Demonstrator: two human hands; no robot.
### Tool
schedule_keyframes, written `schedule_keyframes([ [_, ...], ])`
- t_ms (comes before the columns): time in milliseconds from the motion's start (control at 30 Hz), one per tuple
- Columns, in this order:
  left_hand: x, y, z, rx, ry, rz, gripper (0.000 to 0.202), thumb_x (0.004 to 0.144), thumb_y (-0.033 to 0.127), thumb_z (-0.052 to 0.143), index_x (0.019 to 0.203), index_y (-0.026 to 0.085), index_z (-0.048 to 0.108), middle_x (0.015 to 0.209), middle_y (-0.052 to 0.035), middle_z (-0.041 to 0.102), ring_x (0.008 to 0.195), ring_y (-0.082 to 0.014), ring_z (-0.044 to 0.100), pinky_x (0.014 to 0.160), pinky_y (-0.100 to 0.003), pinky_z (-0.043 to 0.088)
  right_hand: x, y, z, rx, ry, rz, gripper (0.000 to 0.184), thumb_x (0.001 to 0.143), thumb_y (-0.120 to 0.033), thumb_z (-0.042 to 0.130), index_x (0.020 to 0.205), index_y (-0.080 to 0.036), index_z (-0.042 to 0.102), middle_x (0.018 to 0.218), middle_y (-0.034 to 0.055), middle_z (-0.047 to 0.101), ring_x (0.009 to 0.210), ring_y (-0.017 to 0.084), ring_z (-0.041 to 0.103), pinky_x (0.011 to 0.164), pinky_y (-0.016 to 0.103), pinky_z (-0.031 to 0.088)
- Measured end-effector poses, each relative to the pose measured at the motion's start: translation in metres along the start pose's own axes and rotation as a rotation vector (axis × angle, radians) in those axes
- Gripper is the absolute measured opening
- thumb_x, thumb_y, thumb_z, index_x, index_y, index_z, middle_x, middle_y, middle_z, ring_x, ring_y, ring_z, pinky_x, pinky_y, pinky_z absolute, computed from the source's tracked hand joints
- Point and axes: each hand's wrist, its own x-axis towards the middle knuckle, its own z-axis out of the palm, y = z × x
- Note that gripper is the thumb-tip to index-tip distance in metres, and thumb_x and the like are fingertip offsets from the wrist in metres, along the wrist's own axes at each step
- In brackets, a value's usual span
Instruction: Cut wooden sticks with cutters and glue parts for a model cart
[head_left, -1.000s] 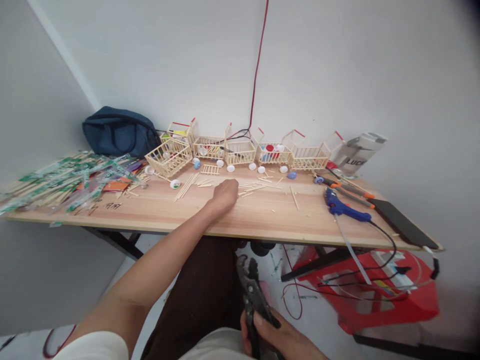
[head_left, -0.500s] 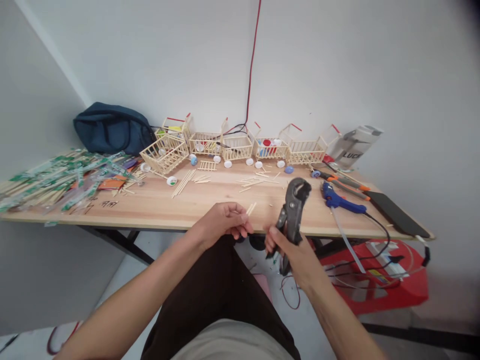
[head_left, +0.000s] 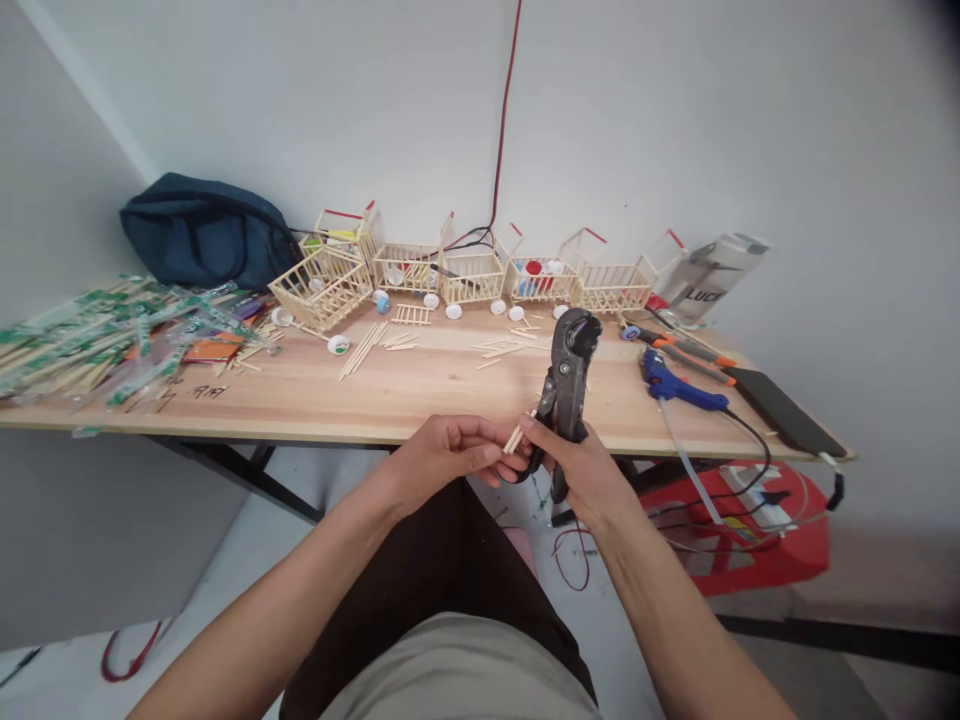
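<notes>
My left hand is closed on a few short wooden sticks, held just off the table's front edge. Close against it, my right hand grips the handles of a black cutter, its jaws pointing up and away from me. The right fingertips touch or nearly touch the sticks' upper ends. More cut sticks lie scattered on the wooden table beyond the hands. A small ladder-like stick panel lies farther left, beside longer loose sticks.
Several miniature stick-built shopping carts line the wall. A blue bag and packaged sticks occupy the left. At right are a blue glue gun, orange-handled pliers and a black slab. A red stool stands below.
My right hand has brought the cutter left and closer to my left hand. The two hands now meet at the sticks. The view has shifted slightly.
</notes>
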Motion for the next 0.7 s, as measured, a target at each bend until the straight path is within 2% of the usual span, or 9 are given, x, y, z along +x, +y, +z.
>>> schedule_keyframes([
  [100,-0.002,-0.004,0.002,0.087,0.072,0.029,0.027,0.075,0.026,0.072,0.096,0.009,0.069,0.095,-0.0134,0.073,0.077,-0.0143,0.067,0.071,-0.024,0.05,0.0,-0.002,0.001,0.059,-0.05,0.04,0.034,0.07,-0.046,0.074,0.07,-0.016,0.058,0.061,-0.0022,0.055,0.057,0.011,0.052,0.054,0.023,0.042],
  [333,-0.003,-0.008,0.01,0.152,0.184,0.115,0.019,0.076,0.024,0.071,0.087,0.009,0.071,0.08,-0.0086,0.074,0.067,-0.0127,0.066,0.064,-0.022,0.049,-0.002,-0.003,0.006,0.075,-0.099,0.07,0.035,0.071,-0.048,0.072,0.068,-0.016,0.058,0.06,-0.0018,0.056,0.056,0.012,0.052,0.054,0.024,0.043],
  [600,-0.004,-0.009,0.01,0.141,0.198,0.104,0.021,0.076,0.026,0.071,0.088,0.01,0.07,0.08,-0.0086,0.074,0.067,-0.0129,0.066,0.063,-0.022,0.049,-0.003,-0.005,0.007,-0.003,-0.069,-0.001,0.035,0.074,-0.048,0.071,0.065,-0.016,0.059,0.057,-0.0015,0.056,0.053,0.011,0.051,0.051,0.023,0.04],
  [700,-0.004,-0.009,0.013,0.143,0.253,0.115,0.021,0.076,0.028,0.071,0.084,0.009,0.07,0.074,-0.0077,0.073,0.062,-0.0118,0.065,0.06,-0.021,0.047,-0.002,-0.006,0.008,-0.029,-0.045,-0.056,0.035,0.075,-0.046,0.07,0.063,-0.016,0.057,0.056,-0.0023,0.055,0.054,0.011,0.049,0.052,0.024,0.039],
])
